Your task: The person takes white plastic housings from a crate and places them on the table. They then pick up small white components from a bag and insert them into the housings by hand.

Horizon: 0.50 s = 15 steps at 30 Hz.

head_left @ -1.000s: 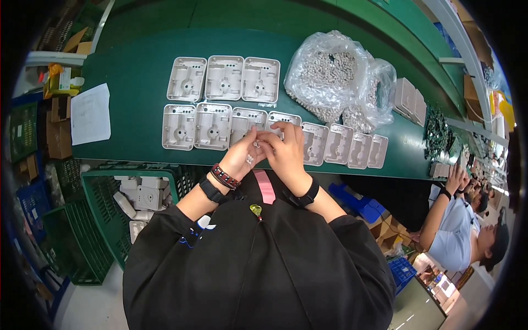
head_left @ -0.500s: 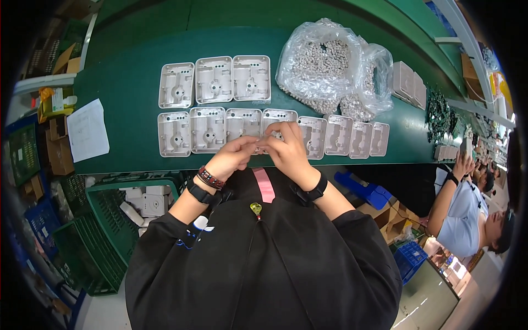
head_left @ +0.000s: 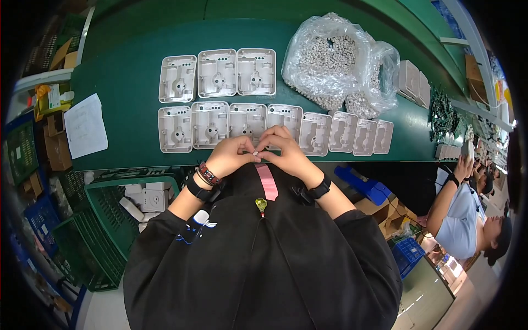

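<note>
Between the fingertips of both hands is a small whitish part (head_left: 256, 153), mostly covered by the fingers. My left hand (head_left: 232, 153) pinches it from the left, with thumb and fingers together. From the right, my right hand (head_left: 285, 150) closes on it too. Both hands are at the table's front edge, just in front of a row of open grey plastic housings (head_left: 175, 129). Behind that row stands a shorter row of similar housings (head_left: 218, 73). Clear plastic bags (head_left: 324, 58) full of small whitish parts lie at the back right.
A paper sheet (head_left: 86, 127) lies at the table's left end. More housings (head_left: 409, 78) and a pile of dark small parts (head_left: 441, 118) are to the right. Below left, a green crate (head_left: 104, 206) holds white parts. A co-worker (head_left: 459, 214) sits at the far right.
Both hands have drawn back slightly toward me and sit lower, fingertips now meeting. The view has shifted a little. The housings stay in their rows.
</note>
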Each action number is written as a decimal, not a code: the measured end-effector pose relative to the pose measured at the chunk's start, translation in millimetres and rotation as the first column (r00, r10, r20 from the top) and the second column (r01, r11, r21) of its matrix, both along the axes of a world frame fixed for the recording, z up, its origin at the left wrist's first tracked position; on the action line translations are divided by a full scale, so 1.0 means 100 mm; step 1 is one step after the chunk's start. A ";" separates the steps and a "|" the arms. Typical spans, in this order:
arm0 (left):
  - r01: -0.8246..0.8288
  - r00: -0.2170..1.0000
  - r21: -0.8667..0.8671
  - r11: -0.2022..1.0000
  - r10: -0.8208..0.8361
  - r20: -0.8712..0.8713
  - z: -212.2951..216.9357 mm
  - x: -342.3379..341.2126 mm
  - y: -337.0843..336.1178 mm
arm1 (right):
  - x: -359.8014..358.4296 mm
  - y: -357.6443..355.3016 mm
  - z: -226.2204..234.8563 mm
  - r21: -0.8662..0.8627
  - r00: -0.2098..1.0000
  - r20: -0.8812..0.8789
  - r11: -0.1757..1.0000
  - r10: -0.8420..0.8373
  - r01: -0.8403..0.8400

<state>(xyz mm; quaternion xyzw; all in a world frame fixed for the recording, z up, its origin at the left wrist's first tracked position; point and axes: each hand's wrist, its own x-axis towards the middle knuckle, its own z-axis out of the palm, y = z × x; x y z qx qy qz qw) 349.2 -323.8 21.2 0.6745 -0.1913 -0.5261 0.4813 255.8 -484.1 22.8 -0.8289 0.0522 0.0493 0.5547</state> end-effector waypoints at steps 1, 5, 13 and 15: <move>-0.002 1.000 -0.001 1.000 0.002 -0.002 -0.01 0.00 0.00 | 0.01 0.00 0.00 0.018 1.000 -0.013 1.000 0.008 -0.008; -0.049 0.999 -0.031 0.998 0.049 -0.001 -0.05 -0.01 0.03 | 0.01 -0.02 -0.03 0.068 0.999 -0.029 0.997 0.029 -0.027; 0.027 0.988 0.092 0.995 -0.041 0.152 -0.09 0.01 0.00 | 0.03 -0.06 0.01 0.326 0.981 -0.193 0.942 -0.013 0.077; 0.051 0.976 0.088 0.995 -0.069 0.209 -0.10 0.01 -0.01 | 0.03 -0.08 -0.02 0.275 0.990 -0.138 0.959 -0.031 0.069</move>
